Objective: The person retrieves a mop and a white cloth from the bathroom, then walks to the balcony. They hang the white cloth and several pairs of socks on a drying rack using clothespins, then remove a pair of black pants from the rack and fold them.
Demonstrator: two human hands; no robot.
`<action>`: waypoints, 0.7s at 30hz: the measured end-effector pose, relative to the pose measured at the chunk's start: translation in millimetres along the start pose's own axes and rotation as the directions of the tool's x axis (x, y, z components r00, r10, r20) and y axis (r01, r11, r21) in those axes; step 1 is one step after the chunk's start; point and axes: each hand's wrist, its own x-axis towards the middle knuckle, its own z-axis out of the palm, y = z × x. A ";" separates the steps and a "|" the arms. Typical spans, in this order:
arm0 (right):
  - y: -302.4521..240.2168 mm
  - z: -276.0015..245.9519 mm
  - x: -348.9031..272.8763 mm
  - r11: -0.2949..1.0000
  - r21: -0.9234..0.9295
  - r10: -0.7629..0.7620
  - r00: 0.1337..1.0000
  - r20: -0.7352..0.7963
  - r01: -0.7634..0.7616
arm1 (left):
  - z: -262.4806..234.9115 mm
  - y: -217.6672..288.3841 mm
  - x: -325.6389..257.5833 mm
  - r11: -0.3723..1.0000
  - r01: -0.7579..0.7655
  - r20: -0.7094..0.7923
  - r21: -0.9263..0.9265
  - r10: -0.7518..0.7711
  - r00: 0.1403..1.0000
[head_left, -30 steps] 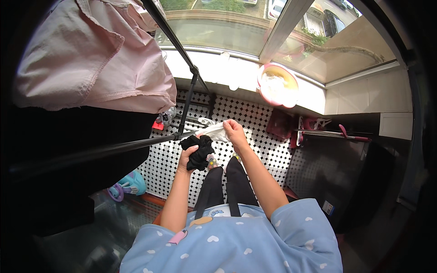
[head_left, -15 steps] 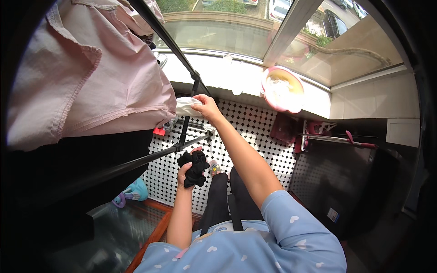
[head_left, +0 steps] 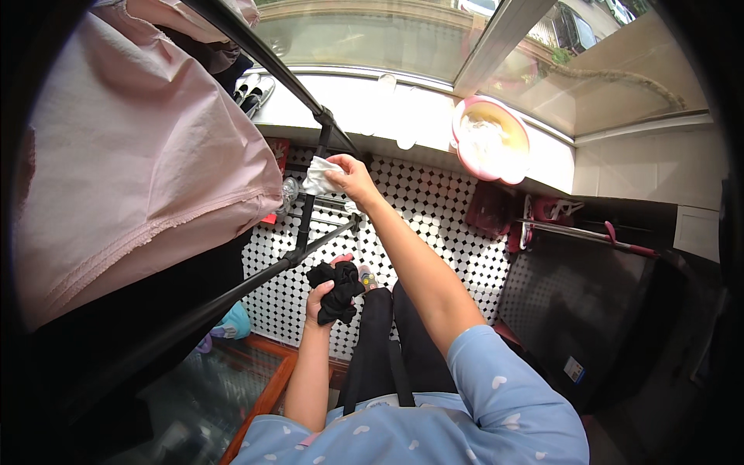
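Just to the left of the right hand (head_left: 353, 181) stands the black rack's post (head_left: 306, 221), with the white cloth (head_left: 319, 178) in front of it. Further left, the pink garment (head_left: 163, 155) fills the way in, hanging low beside the post. The lower bar (head_left: 263, 275) slants across above the left hand (head_left: 316, 301), blocking a straight path up and left. Between the two forearms there is room (narrowest near the elbows). The widest opening lies right of the right forearm, over the tiled floor (head_left: 438, 209), bounded by the sill (head_left: 341, 97), basin (head_left: 474, 161) and dark box (head_left: 573, 298).
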 end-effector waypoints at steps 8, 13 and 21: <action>-1.8 -3.7 23.4 0.992 0.042 -0.118 0.989 -0.087 0.122 | 5.9 -14.8 24.2 0.999 0.040 0.037 -0.026 -0.039 0.999; 11.1 -24.2 11.4 0.981 -0.056 -0.196 0.957 -0.214 0.188 | -10.4 -25.7 32.2 0.999 0.043 -0.018 0.014 -0.043 0.999; 201.5 -135.8 -29.7 0.799 -0.553 -0.053 0.888 -0.456 -0.236 | -90.7 -52.3 79.8 0.997 0.038 0.024 0.068 -0.040 0.999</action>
